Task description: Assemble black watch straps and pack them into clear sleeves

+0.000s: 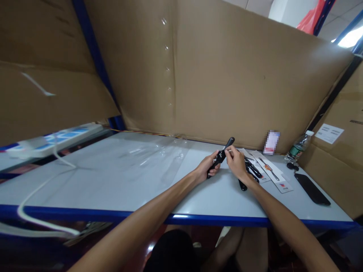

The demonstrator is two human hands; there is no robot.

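My left hand (209,165) is wrapped round the lower handle of a black spokeshave (229,142), a two-handled tool held tilted just above the table. Its other handle points up and away to the right. My right hand (236,160) has its fingers bent and pinched at the tool's middle, touching it; the fingertips are partly hidden. Beside and partly behind my right wrist lie several more black tools (253,168) of similar look. They rest on and against white printed cards (273,172), one of which pictures a long two-handled tool.
The grey table (93,181) has a blue front edge. Clear plastic film (159,151) lies on it. At the right are a phone (312,189), small round black items (292,166) and a bottle (299,146). A power strip (62,139) with white cable is left. Cardboard walls (215,75) enclose it.
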